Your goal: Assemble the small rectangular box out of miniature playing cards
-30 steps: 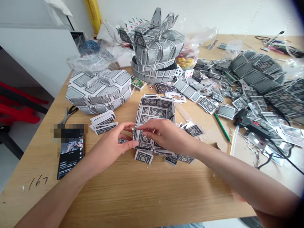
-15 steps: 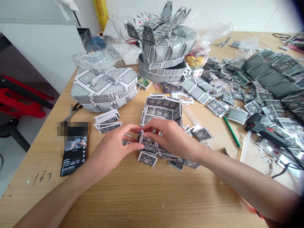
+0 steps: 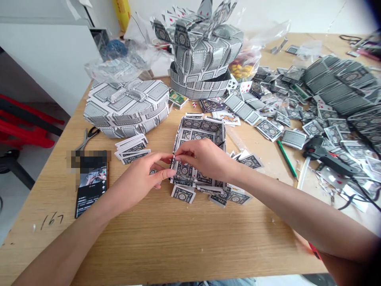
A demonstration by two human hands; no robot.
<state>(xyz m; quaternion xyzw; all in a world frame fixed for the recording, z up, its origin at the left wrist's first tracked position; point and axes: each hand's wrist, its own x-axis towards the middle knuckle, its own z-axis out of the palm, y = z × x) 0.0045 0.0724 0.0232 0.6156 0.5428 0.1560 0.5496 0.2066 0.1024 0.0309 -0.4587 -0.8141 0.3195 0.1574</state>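
Note:
An open box made of patterned playing cards [image 3: 208, 126] stands in the middle of the wooden table. My left hand [image 3: 150, 171] grips its left wall from outside, thumb near the front left corner. Reaching over the box, my right hand [image 3: 205, 157] pinches the top edge of that same wall, close to my left fingertips. Loose cards [image 3: 183, 194] lie by the front side of the box, and others [image 3: 248, 161] lie to its right. A small stack of cards [image 3: 132, 149] is left of the box, behind my left hand.
A phone [image 3: 91, 186] and scissors [image 3: 86, 139] lie at the left. Behind stand a lidded card basket [image 3: 127, 105] and a taller card structure [image 3: 205, 59]. A green pencil [image 3: 287, 159], a glue gun [image 3: 327, 157] and a card heap [image 3: 297, 113] are at the right.
My right hand has shifted slightly along the left wall, its fingers now pinched closer together at the top edge. The whole view has moved a little, showing the table's front edge.

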